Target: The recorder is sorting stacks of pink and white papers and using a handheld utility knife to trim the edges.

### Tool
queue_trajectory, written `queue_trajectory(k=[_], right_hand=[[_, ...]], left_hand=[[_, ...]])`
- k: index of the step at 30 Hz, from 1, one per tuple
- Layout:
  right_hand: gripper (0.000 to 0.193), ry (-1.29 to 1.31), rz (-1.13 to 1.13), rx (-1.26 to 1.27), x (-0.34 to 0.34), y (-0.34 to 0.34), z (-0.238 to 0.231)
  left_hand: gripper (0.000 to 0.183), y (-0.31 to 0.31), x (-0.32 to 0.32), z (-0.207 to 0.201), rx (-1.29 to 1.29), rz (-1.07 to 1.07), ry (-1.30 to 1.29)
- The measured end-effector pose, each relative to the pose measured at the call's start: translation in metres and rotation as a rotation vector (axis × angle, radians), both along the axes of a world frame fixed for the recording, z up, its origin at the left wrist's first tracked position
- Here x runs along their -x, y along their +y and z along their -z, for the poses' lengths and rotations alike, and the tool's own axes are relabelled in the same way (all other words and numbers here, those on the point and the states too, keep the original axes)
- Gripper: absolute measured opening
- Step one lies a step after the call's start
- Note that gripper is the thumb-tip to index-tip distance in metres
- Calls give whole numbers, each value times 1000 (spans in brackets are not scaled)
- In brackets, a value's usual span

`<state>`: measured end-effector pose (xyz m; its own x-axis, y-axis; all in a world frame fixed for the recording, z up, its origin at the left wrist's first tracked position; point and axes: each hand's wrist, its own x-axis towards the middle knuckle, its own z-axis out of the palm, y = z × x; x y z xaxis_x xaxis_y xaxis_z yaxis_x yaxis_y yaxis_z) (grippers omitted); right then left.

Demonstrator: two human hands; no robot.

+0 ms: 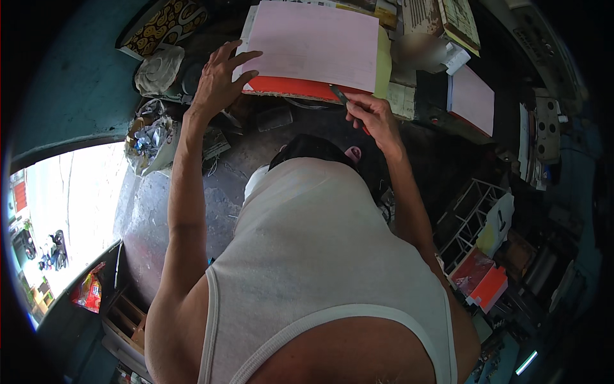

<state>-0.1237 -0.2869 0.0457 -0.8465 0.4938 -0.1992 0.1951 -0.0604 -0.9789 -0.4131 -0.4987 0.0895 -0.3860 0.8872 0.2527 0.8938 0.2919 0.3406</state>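
A pale pink sheet of paper point(313, 45) lies on top of a paper stack on the bench, and a red-orange sheet point(294, 88) shows along its near edge. My left hand point(220, 78) is at the left edge of the stack, fingers spread and fingertips over the pink sheet. In my right hand point(376, 120) is a knife point(338, 94) with a narrow dark blade. Its tip points up and left, at the near edge of the red-orange sheet. A bit of red shows below the fingers, perhaps the handle; the rest is hidden in the grip.
Yellow-green paper point(382, 64) sticks out right of the pink sheet. Further right lies another pink stack point(472, 99). A plastic bag of scraps point(153, 141) stands at the left. A white wire rack point(473, 214) is at the lower right. Bright daylight enters through an opening on the left.
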Motion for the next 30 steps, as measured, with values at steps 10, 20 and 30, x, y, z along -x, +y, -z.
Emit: queue_trajectory(k=[10,20,30], right_hand=[[30,43,-94,23,74,-53,-1],[24,87,-234,-233,150,-100,6],[18,224,198,-64,29,-65,-20]], left_hand=[[43,-72,20,21,-88,-300,-320],[40,-90,15,28,-201,-376,-464],[35,-26,-21,37,-310,-362,-580]])
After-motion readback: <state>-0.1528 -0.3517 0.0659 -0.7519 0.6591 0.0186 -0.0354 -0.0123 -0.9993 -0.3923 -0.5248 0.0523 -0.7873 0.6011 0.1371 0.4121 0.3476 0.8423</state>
